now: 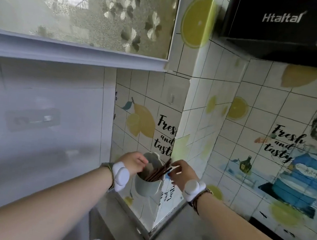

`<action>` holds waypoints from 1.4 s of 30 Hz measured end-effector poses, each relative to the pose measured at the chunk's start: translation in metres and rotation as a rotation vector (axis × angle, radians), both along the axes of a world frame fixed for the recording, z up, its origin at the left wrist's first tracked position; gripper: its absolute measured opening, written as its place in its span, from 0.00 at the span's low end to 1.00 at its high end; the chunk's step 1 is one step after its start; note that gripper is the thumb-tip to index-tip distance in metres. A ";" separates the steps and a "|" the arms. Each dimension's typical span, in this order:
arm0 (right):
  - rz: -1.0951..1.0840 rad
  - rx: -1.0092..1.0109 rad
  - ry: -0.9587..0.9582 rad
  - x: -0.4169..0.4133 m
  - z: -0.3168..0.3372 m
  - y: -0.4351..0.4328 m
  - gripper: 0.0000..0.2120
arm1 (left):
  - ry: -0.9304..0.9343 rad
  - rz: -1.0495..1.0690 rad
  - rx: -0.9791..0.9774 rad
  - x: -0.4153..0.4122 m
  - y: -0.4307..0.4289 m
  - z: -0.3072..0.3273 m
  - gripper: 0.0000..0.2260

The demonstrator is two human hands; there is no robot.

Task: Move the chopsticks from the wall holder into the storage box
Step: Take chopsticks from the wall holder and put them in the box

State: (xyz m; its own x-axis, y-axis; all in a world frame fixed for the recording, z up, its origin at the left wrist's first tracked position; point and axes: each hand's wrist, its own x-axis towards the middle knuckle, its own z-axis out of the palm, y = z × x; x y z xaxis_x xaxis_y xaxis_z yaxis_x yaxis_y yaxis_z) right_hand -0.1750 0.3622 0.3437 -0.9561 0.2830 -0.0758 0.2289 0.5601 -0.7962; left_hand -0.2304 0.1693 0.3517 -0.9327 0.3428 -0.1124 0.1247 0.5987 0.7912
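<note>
Head view shows the task barely begun: the grey cup holder (148, 181) on the tiled wall holds all the dark chopsticks (159, 172), left hand (133, 161) curled at its rim, right hand (181, 173) pinching their tops, no storage box clearly visible.

Two hands reach in: the left hand (132, 162) and the right hand (181, 173). One wall holder (148, 185) holds several dark chopsticks (157, 173), too bunched to count

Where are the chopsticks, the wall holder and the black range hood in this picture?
chopsticks (157, 173): head view, middle of the dark bundle.
wall holder (145, 186): head view, front wall of the pale cup.
range hood (286, 32): head view, black front panel by the lettering.
</note>
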 end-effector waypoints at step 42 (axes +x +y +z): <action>0.165 0.297 0.077 -0.013 -0.019 -0.035 0.14 | 0.413 -0.005 -0.433 -0.001 0.014 -0.044 0.14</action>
